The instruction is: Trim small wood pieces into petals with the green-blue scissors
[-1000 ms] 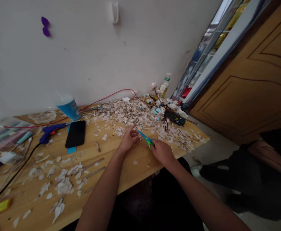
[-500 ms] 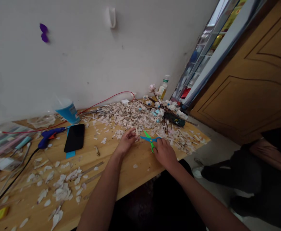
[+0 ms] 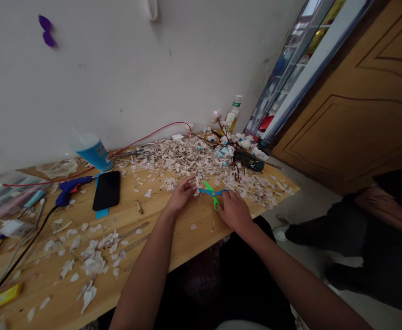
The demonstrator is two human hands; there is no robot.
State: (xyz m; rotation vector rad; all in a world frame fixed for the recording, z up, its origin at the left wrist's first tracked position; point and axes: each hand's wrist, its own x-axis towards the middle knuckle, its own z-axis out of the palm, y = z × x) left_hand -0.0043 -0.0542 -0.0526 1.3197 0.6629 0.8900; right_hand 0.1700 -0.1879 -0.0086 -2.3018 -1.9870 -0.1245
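Observation:
My right hand (image 3: 235, 210) is closed on the handles of blue and green scissors (image 3: 213, 193), whose blades are spread and point left. The fingers of my left hand (image 3: 183, 194) pinch a small pale shell piece (image 3: 197, 181), held upright beside the blue blade's tip. Whether blade and piece touch, I cannot tell. Just beyond both hands lies a broad heap of pale shell-like scraps (image 3: 183, 158). Behind the scissors, branches with white blossoms (image 3: 224, 149) rest on the heap.
On the wooden table's left are a phone (image 3: 107, 190), a blue glue gun (image 3: 70, 189), a blue cup (image 3: 96, 153) and cables. A bottle (image 3: 233, 114) stands at the back right. Loose petals (image 3: 94, 259) lie front left. A seated person (image 3: 359, 224) is at the right.
The view has tilted down slightly, so table things shift. The scissors' blades remain spread, and the blue blade's tip is now closer to the pale piece in my left hand.

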